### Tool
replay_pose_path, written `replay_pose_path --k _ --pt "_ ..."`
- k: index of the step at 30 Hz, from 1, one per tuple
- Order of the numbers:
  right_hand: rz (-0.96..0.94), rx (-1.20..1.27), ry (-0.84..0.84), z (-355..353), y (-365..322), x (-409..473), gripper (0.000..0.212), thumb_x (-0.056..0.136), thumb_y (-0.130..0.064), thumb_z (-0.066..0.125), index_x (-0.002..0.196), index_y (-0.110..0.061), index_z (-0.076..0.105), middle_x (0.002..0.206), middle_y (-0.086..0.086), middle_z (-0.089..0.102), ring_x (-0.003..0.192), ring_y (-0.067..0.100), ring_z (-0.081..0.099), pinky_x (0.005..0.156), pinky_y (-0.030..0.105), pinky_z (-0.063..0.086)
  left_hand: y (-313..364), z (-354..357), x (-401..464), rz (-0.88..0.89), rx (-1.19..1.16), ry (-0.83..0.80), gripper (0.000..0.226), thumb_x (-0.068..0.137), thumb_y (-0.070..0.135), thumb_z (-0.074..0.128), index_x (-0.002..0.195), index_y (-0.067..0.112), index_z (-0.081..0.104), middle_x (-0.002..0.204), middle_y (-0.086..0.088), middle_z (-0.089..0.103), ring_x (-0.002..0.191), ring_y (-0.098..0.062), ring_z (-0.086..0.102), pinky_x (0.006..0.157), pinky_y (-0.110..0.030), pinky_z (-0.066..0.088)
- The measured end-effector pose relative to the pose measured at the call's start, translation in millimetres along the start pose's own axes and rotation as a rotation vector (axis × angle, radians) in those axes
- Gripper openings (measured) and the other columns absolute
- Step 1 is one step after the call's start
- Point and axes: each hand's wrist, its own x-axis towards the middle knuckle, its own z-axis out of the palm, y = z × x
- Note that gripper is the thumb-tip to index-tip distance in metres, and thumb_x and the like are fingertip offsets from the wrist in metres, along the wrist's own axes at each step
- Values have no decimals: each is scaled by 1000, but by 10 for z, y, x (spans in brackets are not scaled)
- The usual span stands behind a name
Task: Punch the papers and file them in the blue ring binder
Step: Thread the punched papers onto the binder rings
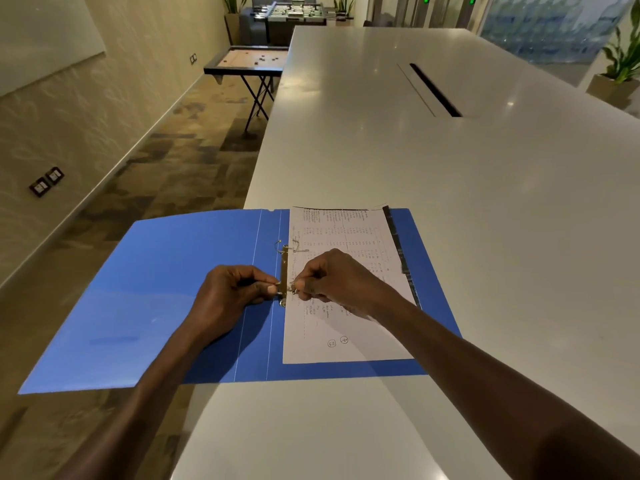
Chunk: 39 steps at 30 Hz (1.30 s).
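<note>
Paper (pixel 346 271) under right hand (pixel 332 278): printed rows too small to read; two circled marks, illegible.

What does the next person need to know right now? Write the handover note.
Left hand: fingers pinched at the near ring of the ring mechanism, from the left.
Right hand: resting on the papers, fingers pinched at the same near ring from the right.
Blue ring binder: open flat at the corner of the white table, its left cover overhanging the edge.
Done: papers lie on the right side against the rings; the far ring looks open.
Left: confirm both holes are threaded, close the rings, shut the binder. No punch in view.
</note>
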Motion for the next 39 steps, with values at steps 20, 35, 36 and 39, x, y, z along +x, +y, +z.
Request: replay_pose_path --k 20,35,36,39 --pt "-35 -52 166 115 40 -51 13 84 -17 72 87 -5 76 83 8 74 71 20 66 64 30 53 186 40 -103 -67 71 46 8 83 15 73 83 20 80 76 10 76 74 -2 69 61 -6 49" --pt "130 -492 677 -245 396 -726 49 78 -38 76 117 -14 58 111 4 57 104 17 56 83 21 45 573 637 -303 180 265 261 29 75 17 84 100 25 72 97 8 68 86 -6 63 72 -4 45" --pt "183 -554 683 -254 410 -775 58 77 -44 75 120 -13 53 115 6 55 107 19 52 84 23 42 600 703 -311 177 268 227 30 75 18 83 103 25 72 99 8 68 87 -5 63 71 -5 45" --pt "299 -671 668 -271 438 -906 75 72 -62 70 119 -9 46 113 9 53 104 19 50 80 24 38 651 873 -327 150 316 155 39 77 23 82 113 25 68 114 7 67 95 -5 59 75 -14 47"
